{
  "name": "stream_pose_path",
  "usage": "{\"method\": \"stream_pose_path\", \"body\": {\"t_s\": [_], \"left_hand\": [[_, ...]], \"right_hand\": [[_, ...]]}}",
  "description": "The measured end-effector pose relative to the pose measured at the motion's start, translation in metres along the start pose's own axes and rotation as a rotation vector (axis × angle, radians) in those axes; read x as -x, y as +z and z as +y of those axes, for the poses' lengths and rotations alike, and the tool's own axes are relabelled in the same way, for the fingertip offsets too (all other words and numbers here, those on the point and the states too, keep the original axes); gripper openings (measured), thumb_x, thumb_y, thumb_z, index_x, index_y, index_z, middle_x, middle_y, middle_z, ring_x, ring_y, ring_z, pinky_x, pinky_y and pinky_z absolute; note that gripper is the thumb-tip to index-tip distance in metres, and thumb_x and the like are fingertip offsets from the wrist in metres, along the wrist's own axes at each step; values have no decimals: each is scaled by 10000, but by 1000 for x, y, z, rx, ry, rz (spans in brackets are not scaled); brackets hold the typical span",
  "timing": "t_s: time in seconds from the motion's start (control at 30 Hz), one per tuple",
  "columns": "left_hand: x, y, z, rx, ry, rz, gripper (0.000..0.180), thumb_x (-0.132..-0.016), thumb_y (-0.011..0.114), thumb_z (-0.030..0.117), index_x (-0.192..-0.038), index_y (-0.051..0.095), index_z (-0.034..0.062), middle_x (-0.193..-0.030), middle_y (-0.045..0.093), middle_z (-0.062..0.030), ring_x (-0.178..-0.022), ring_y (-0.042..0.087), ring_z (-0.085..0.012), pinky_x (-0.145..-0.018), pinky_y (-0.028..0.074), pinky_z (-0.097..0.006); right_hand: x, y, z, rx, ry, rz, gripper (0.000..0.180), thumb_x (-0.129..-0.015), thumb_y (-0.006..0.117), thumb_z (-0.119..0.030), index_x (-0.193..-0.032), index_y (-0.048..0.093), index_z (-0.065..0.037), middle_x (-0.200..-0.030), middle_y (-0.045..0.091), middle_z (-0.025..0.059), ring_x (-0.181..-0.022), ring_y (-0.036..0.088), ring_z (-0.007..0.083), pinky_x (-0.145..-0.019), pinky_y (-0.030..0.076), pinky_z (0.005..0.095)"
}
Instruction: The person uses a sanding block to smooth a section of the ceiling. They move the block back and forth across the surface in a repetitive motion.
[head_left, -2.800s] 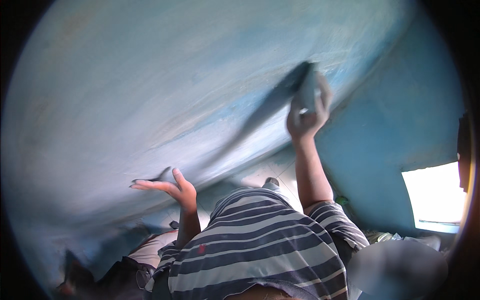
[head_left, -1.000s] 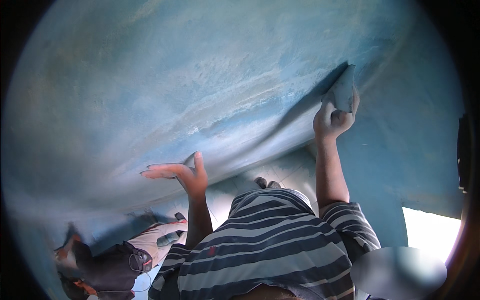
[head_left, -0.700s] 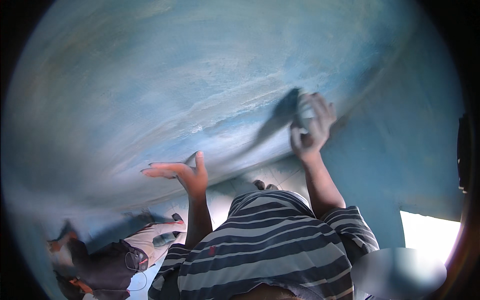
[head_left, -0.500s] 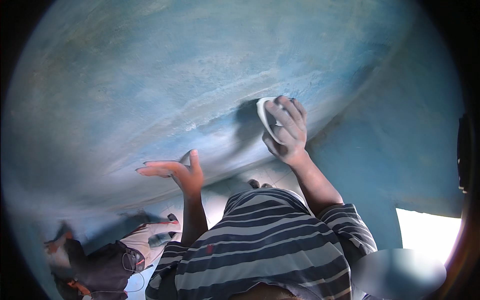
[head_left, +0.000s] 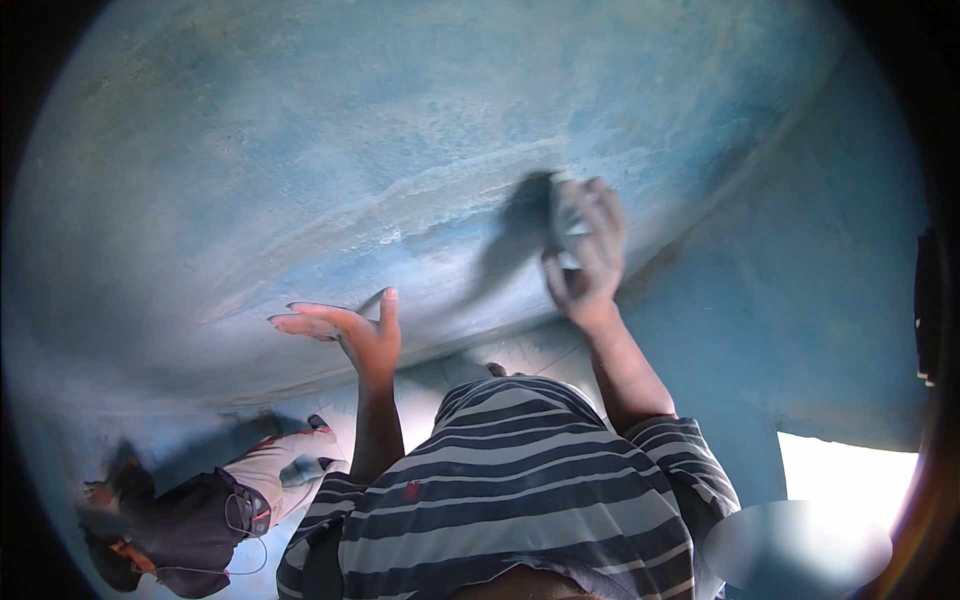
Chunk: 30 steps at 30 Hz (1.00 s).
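My right hand [head_left: 598, 250] is raised against the blue, patchy wall [head_left: 350, 120], its fingers bent round a thin white folded sheet [head_left: 563, 212]. Motion blurs both, and what the sheet is made of cannot be told. A dark shadow falls on the wall beside it. Lower and to the left, my left hand [head_left: 355, 332] rests at the wall with fingers stretched out and thumb pointing up; nothing is in it. Between the hands runs a rough, whitish streak [head_left: 400, 225] on the wall.
Another person [head_left: 200, 530] in a dark top and light trousers is at lower left, one hand near the same wall. A second blue wall [head_left: 790, 290] meets it at right, with a bright opening [head_left: 850, 465]. Light floor tiles [head_left: 535, 350] show below.
My right hand has shifted slightly right and up along the wall with the white sheet. My left hand stays nearly in place. The other person's arm and body have moved slightly.
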<state>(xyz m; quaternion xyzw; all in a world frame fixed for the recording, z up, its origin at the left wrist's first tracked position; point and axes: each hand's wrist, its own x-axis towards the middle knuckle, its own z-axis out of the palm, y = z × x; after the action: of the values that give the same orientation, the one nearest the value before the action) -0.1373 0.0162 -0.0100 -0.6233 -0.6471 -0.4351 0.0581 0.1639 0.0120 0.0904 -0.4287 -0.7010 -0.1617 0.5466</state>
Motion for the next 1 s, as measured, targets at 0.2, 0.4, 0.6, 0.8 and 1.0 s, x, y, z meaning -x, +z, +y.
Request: {"method": "stream_pose_path", "body": {"t_s": [0.2,0.4,0.6,0.8,1.0], "left_hand": [[4,6,0,14,-34,21,1399,-828,690,704,-1540,-270,-24,-1526,-340,-417,-1425,-294,-613,-1078,-99,-777],[3,9,0,-19,39,96,1392,-827,718,668,-1551,-255,-14,-1551,-336,-387,-1448,-266,-598,-1093,-87,-768],[5,9,15,136,-3,148,1342,-817,797,416,-1559,-226,-34,-1606,-288,-334,-1500,-251,-507,-1167,-94,-672],[12,9,25,202,-44,190,1334,-808,802,367,-1563,-224,-31,-1623,-255,-326,-1520,-217,-481,-1186,-75,-648],[20,9,32,237,28,187,1279,-818,784,276,-1572,-201,-36,-1646,-188,-320,-1537,-151,-480,-1208,-62,-606]], "right_hand": [[-2,-14,3,144,6,-8,316,-707,795,-105,-745,482,-81,-1389,644,145,-1339,550,387,-1201,256,552],[-5,2,-21,19,-151,-166,253,-668,666,31,-897,599,-55,-1332,657,192,-1342,540,400,-1167,298,576],[0,6,-11,-43,-43,79,296,-695,730,-35,-795,454,-68,-1357,647,196,-1328,530,447,-1137,355,557],[-7,-17,0,149,-31,101,277,-674,735,-47,-756,472,-65,-1361,652,175,-1308,536,432,-1084,425,515],[2,-12,-18,108,-19,47,265,-611,707,51,-800,550,-48,-1338,667,171,-1300,534,432,-1092,425,484]]}}
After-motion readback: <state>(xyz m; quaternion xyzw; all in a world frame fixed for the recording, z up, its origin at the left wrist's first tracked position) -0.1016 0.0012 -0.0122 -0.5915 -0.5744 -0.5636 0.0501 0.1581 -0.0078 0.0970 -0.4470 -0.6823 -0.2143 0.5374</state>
